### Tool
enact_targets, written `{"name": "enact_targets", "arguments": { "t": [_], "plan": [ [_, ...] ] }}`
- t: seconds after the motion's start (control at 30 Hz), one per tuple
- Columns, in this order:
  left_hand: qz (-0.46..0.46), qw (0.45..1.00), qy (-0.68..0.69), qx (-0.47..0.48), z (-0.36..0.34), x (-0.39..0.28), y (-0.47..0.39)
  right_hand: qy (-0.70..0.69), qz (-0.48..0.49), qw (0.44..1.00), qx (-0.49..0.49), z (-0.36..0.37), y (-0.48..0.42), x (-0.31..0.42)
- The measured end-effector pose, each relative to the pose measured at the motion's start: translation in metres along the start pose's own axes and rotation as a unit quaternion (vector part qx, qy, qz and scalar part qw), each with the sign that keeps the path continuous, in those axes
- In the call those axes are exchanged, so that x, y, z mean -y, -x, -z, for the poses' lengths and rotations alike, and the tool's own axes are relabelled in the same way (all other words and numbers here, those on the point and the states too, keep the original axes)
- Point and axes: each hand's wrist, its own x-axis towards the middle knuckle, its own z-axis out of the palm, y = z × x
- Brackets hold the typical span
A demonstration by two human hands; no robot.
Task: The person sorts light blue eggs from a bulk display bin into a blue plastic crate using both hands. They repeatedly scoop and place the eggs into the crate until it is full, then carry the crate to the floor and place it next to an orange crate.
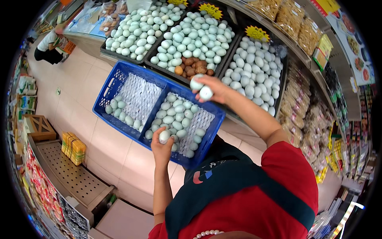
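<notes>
My left hand (161, 144), low over the right compartment of the blue plastic crate (131, 133), grips a pale egg (164, 136); part of a second egg shows beside its thumb. Two pale eggs (206, 93) are in my right hand (217, 89), which is raised over the crate's far right corner, near the middle display tray. White foam netting (142, 91) lines both crate compartments. Pale green eggs (177, 116) cover much of the right compartment, and a curved row of eggs (122, 115) lies along the near left side of the other.
Three black trays of pale eggs (191, 41) stand beyond the crate, the middle one also holding brown round items (195, 67). Bagged dry goods (294, 110) line shelves at right. A yellow strapped bundle (73, 148) rests on a perforated stand at left. Another person (47, 46) is at upper left.
</notes>
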Motion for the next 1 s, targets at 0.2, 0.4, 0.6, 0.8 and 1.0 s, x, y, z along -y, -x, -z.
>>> {"name": "enact_targets", "arguments": {
  "t": [0.2,0.4,0.6,0.8,1.0],
  "plan": [
    [0.137,0.985,0.047,-0.098,-0.053,-0.018,-0.019,0.044,0.082,0.986,-0.140,0.149,-0.075,0.112],
    [0.167,0.977,0.044,-0.125,-0.118,-0.034,-0.046,0.304,0.077,0.885,-0.345,0.289,-0.160,0.192],
    [0.152,0.977,0.033,-0.144,-0.156,-0.048,-0.075,0.590,0.050,0.680,-0.434,0.378,-0.253,0.212],
    [0.107,0.981,-0.019,-0.162,-0.168,-0.022,-0.079,0.660,0.100,0.652,-0.360,0.430,-0.298,0.204],
    [0.099,0.981,-0.054,-0.160,-0.181,-0.007,-0.093,0.667,0.052,0.658,-0.346,0.438,-0.298,0.202]
  ]
}}
